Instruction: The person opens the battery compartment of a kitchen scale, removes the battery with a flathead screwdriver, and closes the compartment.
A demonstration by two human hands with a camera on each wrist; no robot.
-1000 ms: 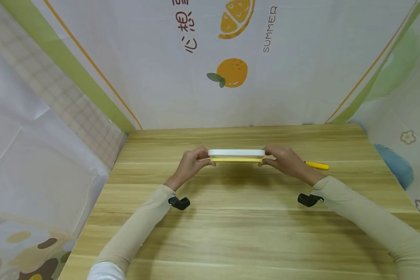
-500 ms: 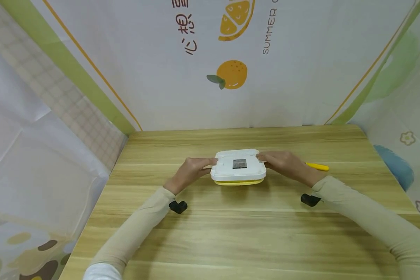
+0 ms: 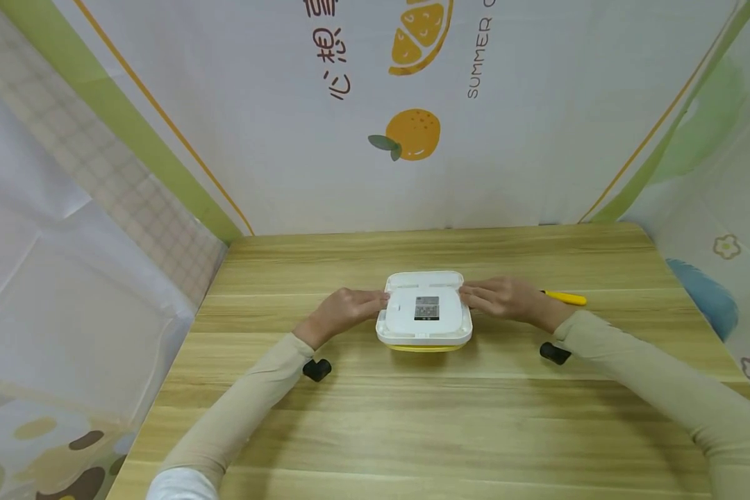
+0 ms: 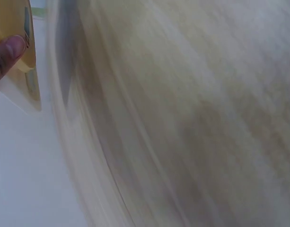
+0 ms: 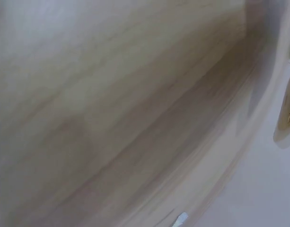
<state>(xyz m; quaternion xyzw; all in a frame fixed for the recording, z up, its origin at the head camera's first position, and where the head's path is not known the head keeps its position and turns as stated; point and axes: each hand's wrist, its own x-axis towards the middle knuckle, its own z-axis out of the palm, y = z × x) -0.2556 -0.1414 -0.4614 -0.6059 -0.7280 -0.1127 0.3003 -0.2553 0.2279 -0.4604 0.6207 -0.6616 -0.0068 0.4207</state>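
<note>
A rounded-square device with a white back and a yellow front (image 3: 425, 323) is held at mid-table, white back up, with a grey printed label in the middle. My left hand (image 3: 344, 314) grips its left edge, and my right hand (image 3: 503, 300) grips its right edge. In the left wrist view, the left thumb (image 4: 13, 47) presses on the yellow side (image 4: 5, 21). Only a sliver of the device (image 5: 289, 113) shows at the edge of the right wrist view; the right fingers are out of sight there.
A tool with a yellow handle (image 3: 565, 298) lies on the wooden table (image 3: 425, 430) beside my right wrist, partly hidden by it. Printed cloth (image 3: 506, 160) hangs behind the table, and more cloth borders both sides.
The device has tipped from edge-on so that its white back and label face up. It has come down and closer to me, with both hands keeping their grip at its sides.
</note>
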